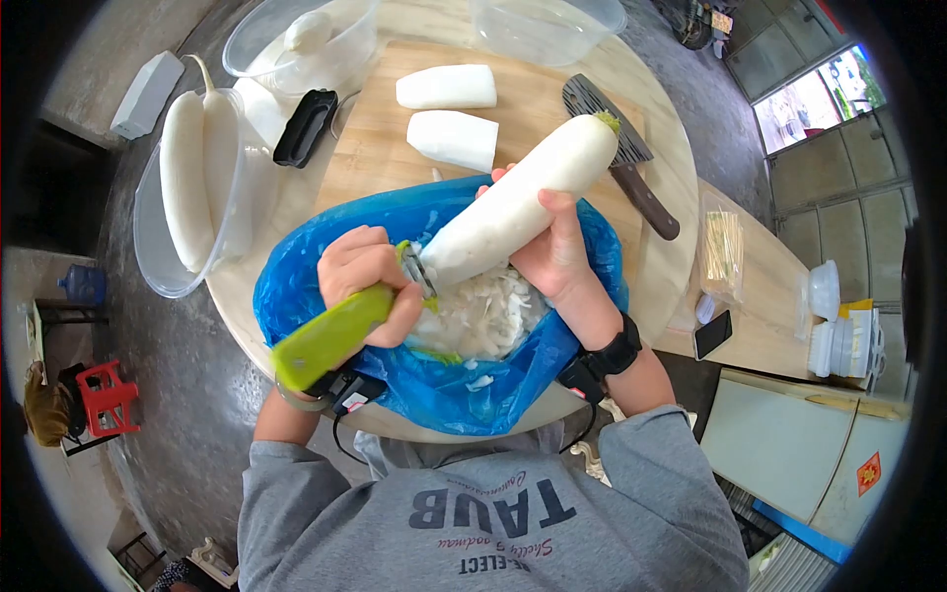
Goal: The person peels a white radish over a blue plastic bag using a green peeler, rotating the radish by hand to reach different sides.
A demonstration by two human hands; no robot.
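My left hand (pixel 370 276) is closed around a peeler with a broad lime-green handle (pixel 330 337). Its metal blade (pixel 418 271) is at the lower end of a white daikon radish (pixel 523 202). My right hand (pixel 554 242) grips the daikon from beneath, thumb along its side. The daikon is tilted, its green-tipped end up to the right. Below both hands, a blue plastic bag (pixel 316 242) lies open with pale peelings (pixel 493 311) in it. Behind it, two cut white daikon pieces (pixel 446 87) rest on a wooden cutting board (pixel 370 148).
A cleaver (pixel 631 168) lies on the board's right side. Whole daikons (pixel 185 187) stand in a clear tub (pixel 148 247) at left, near a black tray (pixel 306 128). Two more clear tubs (pixel 547 35) are at the back. Skewers (pixel 723 252) and a phone (pixel 712 334) lie at right.
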